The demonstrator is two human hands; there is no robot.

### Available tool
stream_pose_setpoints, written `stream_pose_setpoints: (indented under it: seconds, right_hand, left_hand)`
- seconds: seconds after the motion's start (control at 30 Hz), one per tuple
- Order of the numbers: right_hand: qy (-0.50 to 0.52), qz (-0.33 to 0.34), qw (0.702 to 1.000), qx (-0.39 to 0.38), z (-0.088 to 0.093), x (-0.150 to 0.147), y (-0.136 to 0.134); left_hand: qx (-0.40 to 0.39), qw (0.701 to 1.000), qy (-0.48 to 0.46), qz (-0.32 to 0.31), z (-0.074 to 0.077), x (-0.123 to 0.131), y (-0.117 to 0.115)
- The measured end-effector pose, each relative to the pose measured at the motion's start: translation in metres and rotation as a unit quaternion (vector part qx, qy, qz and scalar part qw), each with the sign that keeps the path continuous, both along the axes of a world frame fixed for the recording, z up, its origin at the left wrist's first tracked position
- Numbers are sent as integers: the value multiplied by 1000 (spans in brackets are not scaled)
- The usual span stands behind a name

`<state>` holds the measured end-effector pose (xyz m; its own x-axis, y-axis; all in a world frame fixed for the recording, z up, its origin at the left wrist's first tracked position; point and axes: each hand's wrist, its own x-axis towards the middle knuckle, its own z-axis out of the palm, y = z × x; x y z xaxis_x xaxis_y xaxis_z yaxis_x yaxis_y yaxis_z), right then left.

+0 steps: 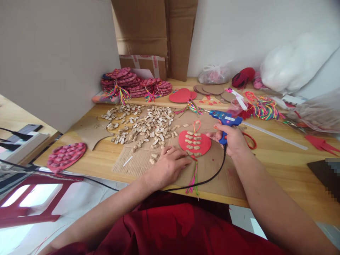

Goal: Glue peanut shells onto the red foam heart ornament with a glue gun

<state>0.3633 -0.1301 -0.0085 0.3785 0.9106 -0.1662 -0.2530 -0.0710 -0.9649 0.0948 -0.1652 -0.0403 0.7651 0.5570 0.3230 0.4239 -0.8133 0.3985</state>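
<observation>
My right hand point(230, 136) is wrapped round the handle of a blue hot glue gun point(223, 116), whose nozzle points left and whose black cord runs down across the cardboard. From its back end sticks a long white glue stick point(276, 135). Below the gun lies a red heart-shaped piece point(206, 143) with two columns of peanut shells point(189, 141), a loop of cord at its top and a coloured tassel point(196, 177) below. Fingers loosely spread, my left hand point(170, 163) rests palm down on the cardboard, fingertips at the heart's lower left edge.
Loose peanut shells point(152, 124) cover the cardboard mat point(126, 161) to the left. A finished-looking pink-studded piece point(66, 156) lies at the left table edge. Behind are stacked pink pieces point(132, 85), red hearts point(180, 95), cardboard shapes point(209, 89) and coloured cords point(265, 108).
</observation>
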Motion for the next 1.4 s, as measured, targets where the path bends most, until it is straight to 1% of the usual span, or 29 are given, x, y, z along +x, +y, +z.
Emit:
stream_pose_setpoints:
  seconds: [0.13,0.27,0.4,0.5,0.57,0.73,0.97,1.07,1.23,1.3,1.4]
  right_hand:
    - [4,2,1000,-4,0,0,0]
    - [7,6,1000,-2,0,0,0]
    - [8,11,1000,2,-1,-1,0]
    - [9,16,1000,8,-4,-4,1]
    - [10,19,1000,13,-6,-5,1]
    - [13,15,999,29,-9,-5,4]
    - [22,15,999,27,-11,-4,5]
    - [32,14,999,24,-11,-4,5]
    - [48,21,999,12,-12,-5,6]
    - [56,23,998,9,-13,-5,6]
    - [69,15,997,20,-14,-6,7]
  left_hand:
    - [25,999,-40,12,4,-12,-1]
    - [53,995,-52,69,6,-34,-2]
    - [56,993,-25,101,-1,-53,-1]
    - [65,992,-13,108,-7,-57,2]
    - [69,992,-2,107,-7,-58,5]
    - [65,991,29,114,-1,-60,20]
    - [69,986,17,149,-2,-73,43]
    - [63,989,3,135,1,-69,44]
    - [76,994,19,82,9,-48,43]
    - [81,993,3,88,14,-38,51]
    - [52,992,-17,115,23,-15,77]
